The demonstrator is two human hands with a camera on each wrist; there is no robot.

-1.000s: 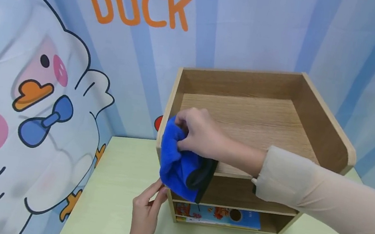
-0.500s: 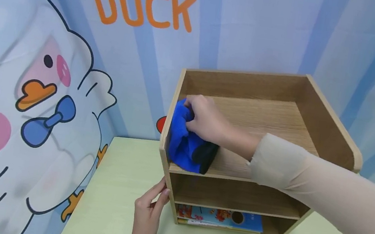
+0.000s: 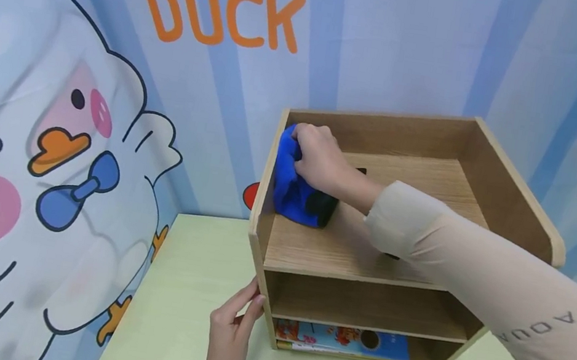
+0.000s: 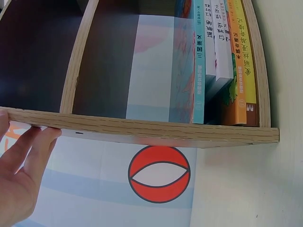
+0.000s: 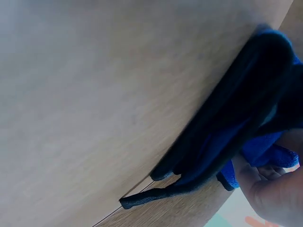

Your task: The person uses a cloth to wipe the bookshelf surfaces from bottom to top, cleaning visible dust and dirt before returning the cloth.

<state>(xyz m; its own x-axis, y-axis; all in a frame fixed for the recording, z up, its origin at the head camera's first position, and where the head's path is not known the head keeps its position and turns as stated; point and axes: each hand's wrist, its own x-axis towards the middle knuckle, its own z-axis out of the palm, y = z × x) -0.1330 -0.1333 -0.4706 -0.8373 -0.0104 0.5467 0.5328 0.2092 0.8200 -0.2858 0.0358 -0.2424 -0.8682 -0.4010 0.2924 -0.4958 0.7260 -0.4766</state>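
Note:
My right hand (image 3: 320, 157) grips a bunched blue cloth (image 3: 287, 186) with black edging. It holds the cloth in the wooden shelf unit's top tray, against the inner face of the left side panel (image 3: 262, 207). Black folds of the cloth (image 5: 222, 127) and part of the right hand (image 5: 274, 194) fill the right side of the right wrist view. Low on the unit's left side, my left hand (image 3: 232, 333) touches the front edge and outer face of that panel with extended fingers. The left wrist view has the left hand's fingertips (image 4: 45, 139) against the panel.
Flat books (image 3: 348, 340) lie in the bottom compartment. Their spines (image 4: 239, 71) show in the left wrist view. The unit stands on a pale green tabletop (image 3: 192, 265). Behind it hangs a blue striped curtain (image 3: 399, 41) with a duck print.
My right hand has moved the cloth from the left panel's front edge back along its inner side, deeper into the top tray. The left hand keeps its place on the panel.

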